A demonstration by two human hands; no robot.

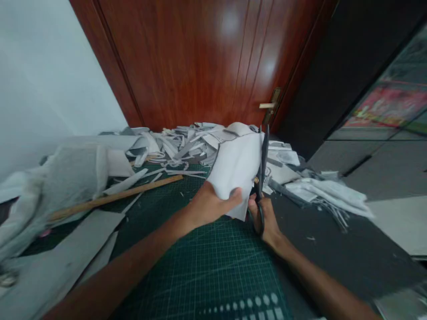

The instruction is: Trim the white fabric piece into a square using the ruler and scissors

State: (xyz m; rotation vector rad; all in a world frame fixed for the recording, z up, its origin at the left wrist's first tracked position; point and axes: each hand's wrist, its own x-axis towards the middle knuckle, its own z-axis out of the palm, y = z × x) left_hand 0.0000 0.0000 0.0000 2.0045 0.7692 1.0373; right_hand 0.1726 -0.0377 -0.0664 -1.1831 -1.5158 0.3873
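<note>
My left hand (210, 205) is closed on a white piece of fabric or paper (235, 166), holding it up above the green cutting mat (203, 266). My right hand (267, 218) grips the handles of black scissors (263, 164). Their blades point upward along the sheet's right edge. Both hands are close together over the mat's far end.
A heap of white and grey offcuts (187, 144) lies at the table's far edge before a red-brown door (200, 58) with a brass handle (268, 106). A wooden ruler (116, 196) lies left of the mat. Grey fabric (66, 173) is bunched at left; white strips (327, 191) at right.
</note>
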